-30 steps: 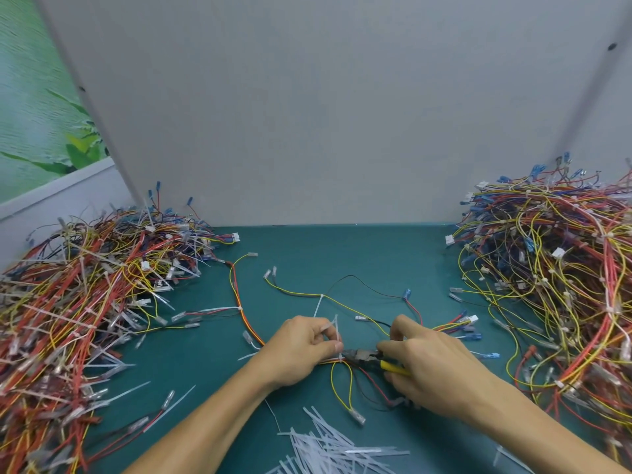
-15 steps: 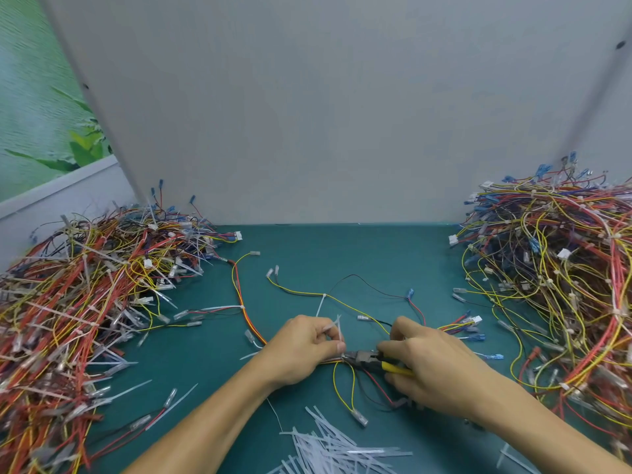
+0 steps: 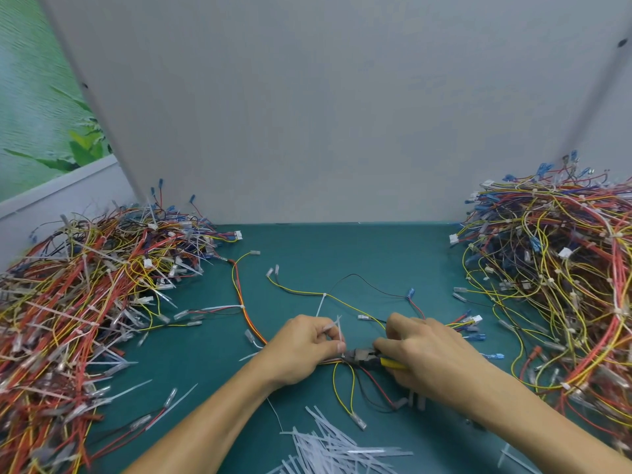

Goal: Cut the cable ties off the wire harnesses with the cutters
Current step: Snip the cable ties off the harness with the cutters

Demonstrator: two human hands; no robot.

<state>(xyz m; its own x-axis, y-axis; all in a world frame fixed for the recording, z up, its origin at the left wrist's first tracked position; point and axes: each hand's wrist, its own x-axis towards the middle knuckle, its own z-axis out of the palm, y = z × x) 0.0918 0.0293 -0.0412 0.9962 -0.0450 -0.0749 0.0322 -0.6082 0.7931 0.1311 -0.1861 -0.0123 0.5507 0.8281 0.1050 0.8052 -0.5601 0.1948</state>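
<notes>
Yellow-handled cutters [image 3: 366, 356] sit in the right hand [image 3: 432, 366], whose fingers are curled tight round the handles so that only the dark metal nose and a stub of yellow grip show. The nose points left and meets the wire harness [image 3: 330, 362] just beside the left thumb; how far the blades are parted cannot be made out. The left hand [image 3: 302, 350] is closed too, pinching the white tail of a cable tie [image 3: 339, 331] that stands up from the bundle between its fingertips. From this spot the harness's thin yellow, black and red leads loop away across the teal mat [image 3: 342, 248], both toward the person and toward the back. A loose heap of cut tie strips [image 3: 328, 449] lies on the mat near the forearms. A tangled left pile [image 3: 85, 302] of mostly red and yellow harnesses, bristling with long tie tails, fills that side of the mat, and a right pile [image 3: 554, 275] with blue terminals rises on the other. A plain grey panel [image 3: 325, 114] stands behind, with a green leafy picture [image 3: 34, 114] at far left.
</notes>
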